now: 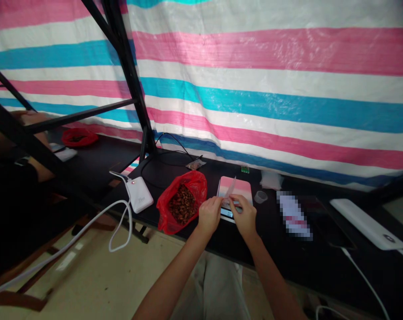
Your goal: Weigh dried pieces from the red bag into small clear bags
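Observation:
My left hand (209, 215) and my right hand (244, 215) meet over the near half of a small digital scale (236, 182). Fingers of both hands are pinched on a small clear plastic bag (230, 187), whose far end sticks up above the scale. What the bag contains is too small to make out. The scale's lit display shows between my hands, its digits blurred. Left of my left hand lies an opened red plastic bag (198, 182) full of small brown pieces (182, 204), perhaps nuts or seeds. A small clear cup (260, 197) stands right of the scale.
A white power bank (140, 194) with a cable lies left; a longer one (366, 222) lies right, near a dark phone (331, 224). Behind are a filled packet (195, 165), green batteries (245, 170) and clear bags (271, 180). Another person's arm (38, 146) is far left, beyond black frame bars.

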